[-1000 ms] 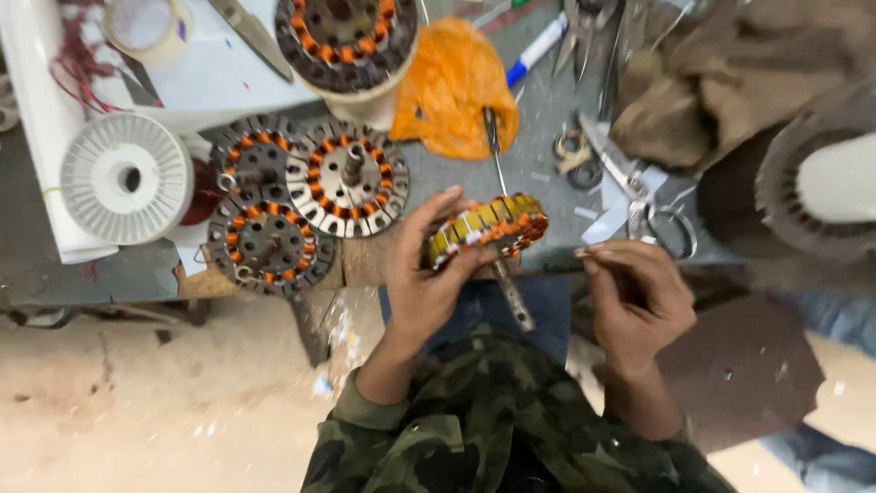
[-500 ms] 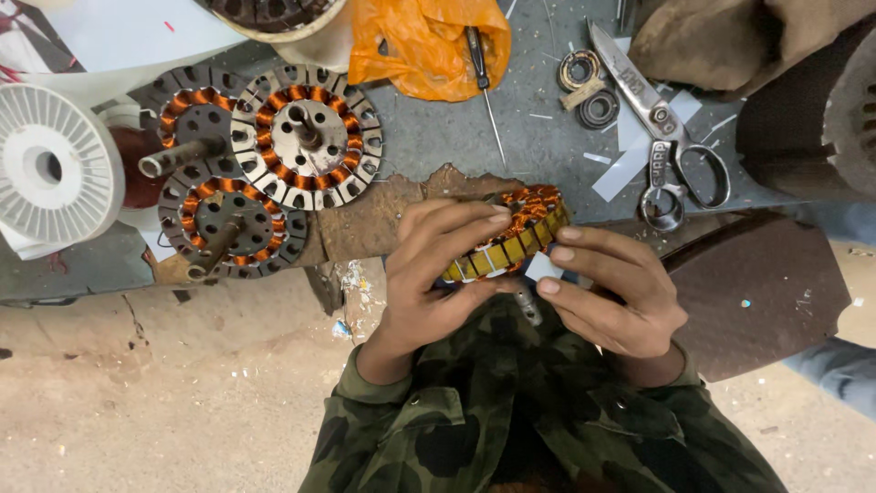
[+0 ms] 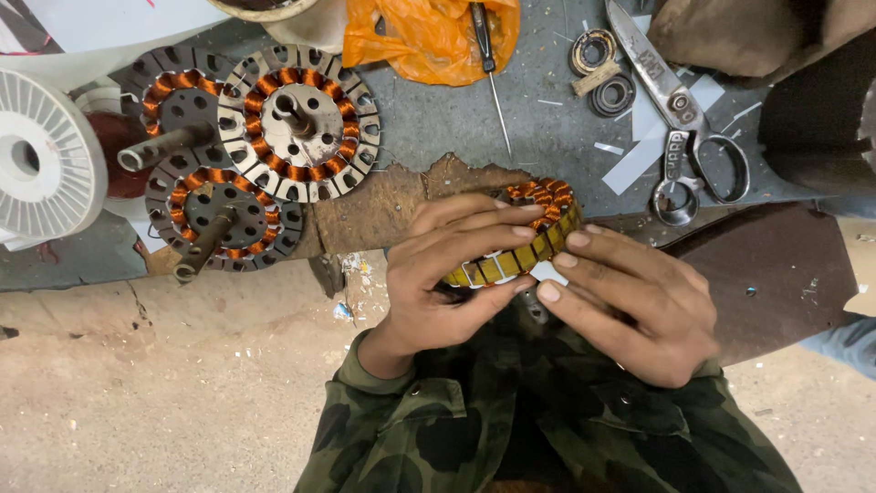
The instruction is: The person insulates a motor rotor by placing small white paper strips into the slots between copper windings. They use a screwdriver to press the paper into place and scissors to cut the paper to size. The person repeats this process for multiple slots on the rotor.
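Far left of the hands, a ribbed white plastic spool (image 3: 41, 164); nearer, up and to the left of the left hand, three round grey steel stators wound with copper wire (image 3: 297, 123), shafts protruding. Left hand (image 3: 447, 274), palm toward the body, fingers curled over and thumb under, grips a ring-shaped yellow-taped stator with orange copper coils (image 3: 525, 242), held tilted between both hands at the bench edge. Right hand (image 3: 630, 306) closes on the ring's near edge with extended fingertips; beyond it lie large steel scissors (image 3: 680, 119).
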The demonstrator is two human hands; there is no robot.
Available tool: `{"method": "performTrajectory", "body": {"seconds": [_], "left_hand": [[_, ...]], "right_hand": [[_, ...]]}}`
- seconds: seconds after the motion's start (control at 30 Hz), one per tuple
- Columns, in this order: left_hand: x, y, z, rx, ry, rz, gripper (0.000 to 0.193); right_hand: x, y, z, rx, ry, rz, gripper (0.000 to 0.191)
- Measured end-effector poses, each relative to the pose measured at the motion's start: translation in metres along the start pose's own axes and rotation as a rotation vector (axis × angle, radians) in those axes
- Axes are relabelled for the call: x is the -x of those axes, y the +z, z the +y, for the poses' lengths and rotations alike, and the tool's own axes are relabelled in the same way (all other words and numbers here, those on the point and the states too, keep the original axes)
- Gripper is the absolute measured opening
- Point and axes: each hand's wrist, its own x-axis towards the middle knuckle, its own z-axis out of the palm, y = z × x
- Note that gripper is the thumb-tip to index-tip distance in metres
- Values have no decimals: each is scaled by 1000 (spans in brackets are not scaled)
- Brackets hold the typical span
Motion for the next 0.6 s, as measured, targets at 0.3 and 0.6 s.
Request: {"method": "performTrajectory", "body": {"seconds": [0.3, 0.6], "left_hand": [[-3, 5, 2, 17, -32, 23, 37], [-2, 5, 1, 2, -26, 18, 36]], "right_hand": [[14, 3, 18, -39, -155, -8, 26], [-1, -2, 7, -34, -47, -44, 28]]}}
